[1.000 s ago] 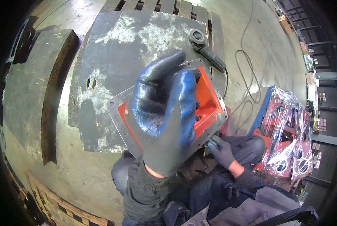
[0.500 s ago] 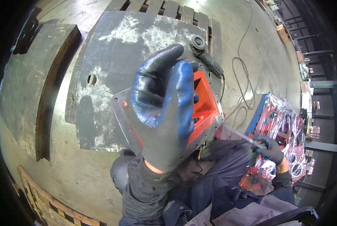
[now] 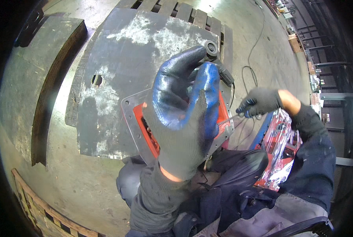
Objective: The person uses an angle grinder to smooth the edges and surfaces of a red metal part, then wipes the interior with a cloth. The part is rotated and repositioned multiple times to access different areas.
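Note:
My left hand (image 3: pixel 180 114), in a grey glove with a blue coated palm, is raised over a red metal housing (image 3: pixel 223 106) and hides much of it. Its fingers curl loosely, apart from the thumb, with nothing visible between them. A grey flange (image 3: pixel 129 112) with bolt holes rims the housing. My right hand (image 3: pixel 261 102), gloved too, is closed on a thin metal rod-like tool (image 3: pixel 229 119). The tool's shaft points left to the housing's right side; its tip is hard to make out beside my left hand.
The housing lies on a worn dark board (image 3: pixel 105 134) atop a wooden pallet (image 3: pixel 182 12). An angle grinder (image 3: pixel 225 75) rests at the board's far right, its cable on the floor. Plastic-wrapped red parts (image 3: pixel 279 148) stand at right. A thick panel (image 3: pixel 52 85) lies at left.
My right hand has swung up and leftward with the rod-like tool, from beside the wrapped parts to the housing. My left hand appears slightly further right, still curled.

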Demonstrator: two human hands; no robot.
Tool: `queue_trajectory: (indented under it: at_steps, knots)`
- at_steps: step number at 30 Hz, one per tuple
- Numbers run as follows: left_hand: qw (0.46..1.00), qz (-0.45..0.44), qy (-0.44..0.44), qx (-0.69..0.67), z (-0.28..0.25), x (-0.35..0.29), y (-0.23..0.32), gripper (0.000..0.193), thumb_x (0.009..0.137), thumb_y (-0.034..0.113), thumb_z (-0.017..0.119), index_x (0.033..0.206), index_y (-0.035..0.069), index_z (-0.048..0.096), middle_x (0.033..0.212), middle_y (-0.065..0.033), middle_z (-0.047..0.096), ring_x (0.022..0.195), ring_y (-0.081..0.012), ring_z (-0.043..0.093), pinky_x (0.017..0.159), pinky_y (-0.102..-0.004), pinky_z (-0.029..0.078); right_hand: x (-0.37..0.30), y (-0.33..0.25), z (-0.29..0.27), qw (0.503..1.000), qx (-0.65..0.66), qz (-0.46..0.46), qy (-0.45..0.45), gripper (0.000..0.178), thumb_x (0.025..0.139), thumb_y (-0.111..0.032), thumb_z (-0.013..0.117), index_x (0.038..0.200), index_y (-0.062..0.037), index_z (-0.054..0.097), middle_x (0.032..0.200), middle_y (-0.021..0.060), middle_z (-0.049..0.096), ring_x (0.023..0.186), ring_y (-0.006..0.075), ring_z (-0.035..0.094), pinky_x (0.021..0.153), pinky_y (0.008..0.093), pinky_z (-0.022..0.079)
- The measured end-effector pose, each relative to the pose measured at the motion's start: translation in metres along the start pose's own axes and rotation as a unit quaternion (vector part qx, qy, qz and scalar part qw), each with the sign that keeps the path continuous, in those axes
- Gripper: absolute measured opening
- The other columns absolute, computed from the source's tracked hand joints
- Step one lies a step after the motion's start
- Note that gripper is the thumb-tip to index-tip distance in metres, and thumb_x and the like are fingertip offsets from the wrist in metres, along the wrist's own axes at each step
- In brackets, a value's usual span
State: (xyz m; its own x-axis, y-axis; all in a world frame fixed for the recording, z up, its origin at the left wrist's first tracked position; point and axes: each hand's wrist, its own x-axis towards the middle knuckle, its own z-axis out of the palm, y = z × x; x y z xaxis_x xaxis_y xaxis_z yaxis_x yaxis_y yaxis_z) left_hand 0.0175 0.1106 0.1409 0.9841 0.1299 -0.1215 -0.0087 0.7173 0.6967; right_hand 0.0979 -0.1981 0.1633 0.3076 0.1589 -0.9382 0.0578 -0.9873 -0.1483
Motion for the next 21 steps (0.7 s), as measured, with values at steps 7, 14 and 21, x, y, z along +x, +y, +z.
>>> queue_trajectory:
  at_steps: [7, 14, 21]
  knots:
    - [0.996, 0.073, 0.029, 0.049, -0.004, 0.009, -0.01, 0.035, 0.107, 0.02, 0.062, 0.135, -0.001, 0.067, 0.106, -0.0156, 0.077, 0.068, -0.0091, 0.065, 0.082, -0.031, 0.056, 0.07, -0.025, 0.001, 0.97, -0.2, -0.129, -0.044, 0.028, 0.093, -0.022, 0.072, 0.119, -0.0129, 0.079, 0.089, 0.0067, 0.078, 0.073, 0.0193, 0.069, 0.07, 0.038, 0.055]
    - [0.995, 0.082, 0.045, 0.043, -0.005, 0.01, -0.006, 0.036, 0.108, 0.021, 0.061, 0.134, -0.002, 0.067, 0.105, -0.0163, 0.077, 0.067, -0.0084, 0.064, 0.084, -0.0308, 0.056, 0.026, -0.087, -0.036, 0.988, -0.031, 0.075, -0.133, 0.029, 0.097, -0.025, 0.068, 0.113, -0.0017, 0.076, 0.077, 0.008, 0.072, 0.054, 0.0168, 0.064, 0.05, 0.0341, 0.053]
    - [0.994, 0.072, 0.046, 0.067, -0.003, 0.011, -0.003, 0.039, 0.109, 0.026, 0.058, 0.134, -0.003, 0.066, 0.103, -0.0155, 0.076, 0.069, -0.0093, 0.063, 0.083, -0.0313, 0.055, 0.049, -0.12, -0.003, 0.979, -0.114, 0.008, -0.166, 0.034, 0.099, -0.027, 0.056, 0.083, -0.0015, 0.073, 0.071, 0.0145, 0.072, 0.054, 0.0202, 0.066, 0.052, 0.0351, 0.056]
